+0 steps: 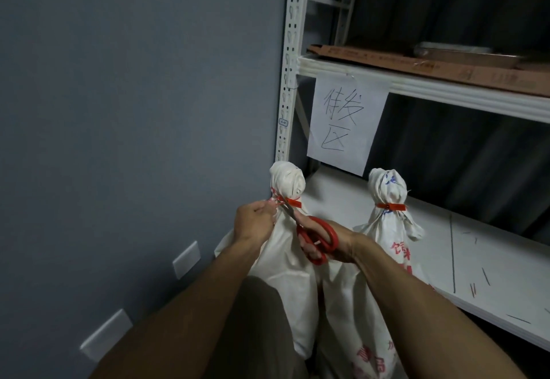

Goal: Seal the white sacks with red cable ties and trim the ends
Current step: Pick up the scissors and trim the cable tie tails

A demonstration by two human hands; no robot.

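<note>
Nearest, two bare forearms reach forward over a knee in brown-grey cloth (262, 319). The left hand (253, 223) pinches the loose tail of a red plastic cable tie (293, 202) between thumb and fingertips. The right hand (342, 247) grips a pair of red-handled steel scissors (320, 238), fingers through the loops. The blades point up and left to the tie's tail, just beside the left fingertips. How far the blades are parted cannot be told.

That tie cinches the gathered neck of a tall white fabric sack (285, 262), which stands upright with its bunched top above the tie. Close on its right stands a second white sack with red print (387, 247), its neck closed by another red cable tie (391, 206).

To the right runs a white lower shelf (491, 244) with thin slivers (473, 289) lying on it. Farther off, a handwritten paper sheet (346, 122) hangs from the upper shelf beam (446, 88), which carries flat brown cardboard (387, 58). To the left is a grey wall (134, 110).
</note>
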